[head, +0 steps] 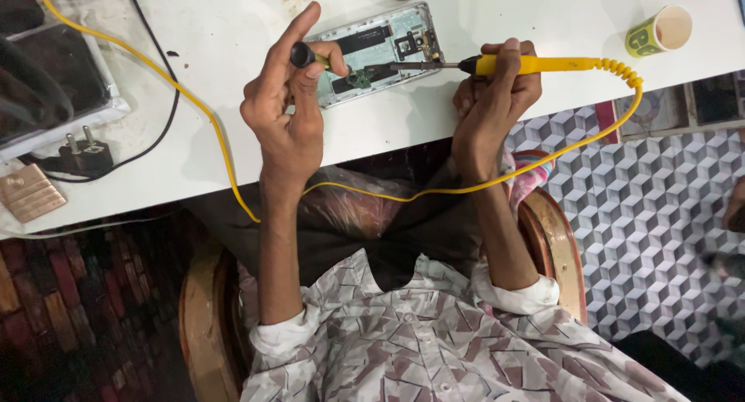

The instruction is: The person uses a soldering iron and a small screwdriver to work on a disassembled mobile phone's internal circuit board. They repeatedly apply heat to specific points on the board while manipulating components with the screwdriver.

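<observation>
My right hand point(497, 88) closes its grip on the yellow soldering iron point(528, 64), tip pointing to 9 o'clock onto the opened phone point(380, 49). My left hand point(291, 99) pinches a black-handled tool point(304, 55), steadying the part. The phone lies flat on the white tabletop point(233, 29).

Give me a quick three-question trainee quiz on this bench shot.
1. True or false: the right hand holds the yellow soldering iron.
2. What does the left hand grip? A) paper cup B) small black-handled tool C) plug
3. Where does the opened phone lie?

Key: 1 true. 2 B, the small black-handled tool. 3 Flat on the white table, between both hands.
</observation>
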